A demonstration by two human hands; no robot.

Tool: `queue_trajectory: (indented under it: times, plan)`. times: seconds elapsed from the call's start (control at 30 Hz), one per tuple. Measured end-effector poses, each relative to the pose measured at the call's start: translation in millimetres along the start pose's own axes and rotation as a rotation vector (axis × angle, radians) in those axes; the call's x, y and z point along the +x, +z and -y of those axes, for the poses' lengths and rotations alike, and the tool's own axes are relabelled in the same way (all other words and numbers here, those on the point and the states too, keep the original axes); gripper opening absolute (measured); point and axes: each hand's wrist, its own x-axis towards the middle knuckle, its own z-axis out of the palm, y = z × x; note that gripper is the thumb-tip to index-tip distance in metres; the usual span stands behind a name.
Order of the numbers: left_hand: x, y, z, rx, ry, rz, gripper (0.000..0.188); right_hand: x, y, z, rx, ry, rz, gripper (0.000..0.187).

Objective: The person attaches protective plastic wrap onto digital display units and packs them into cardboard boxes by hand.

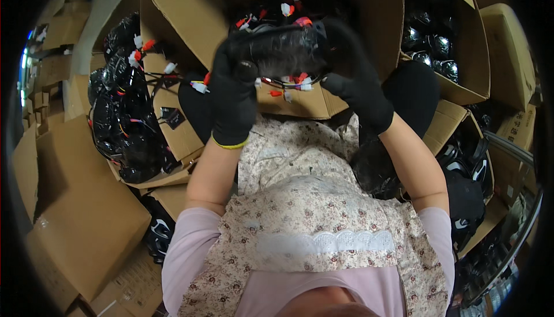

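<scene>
Between my two black-gloved hands is a black plastic-wrapped bundle (283, 51), held level over the front of an open cardboard box. My left hand (234, 86) grips its left end, thumb on the near face. Around the right end closes my right hand (360, 80), its thumb pointing inward and its fingers partly lost against the dark. Small white and red plug connectors (303, 81) on thin wires show along the bundle's lower edge. More wired connectors (287, 10) lie behind it, in the dark inside of the cardboard box (300, 104).
At left, an open carton holds several black wrapped bundles with wires (124, 109). Shiny black wrapped parts (430, 45) fill a box at upper right. A large closed carton (86, 201) stands at lower left. Black parts (461, 190) and a metal rail (511, 146) are at right.
</scene>
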Motion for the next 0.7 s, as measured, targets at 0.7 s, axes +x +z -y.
queue_trajectory:
  times: [0.7]
  plan:
    - [1,-6,-2,0.367,0.334,0.207,0.036,-1,19,8,-0.864,-0.485,0.032,0.063]
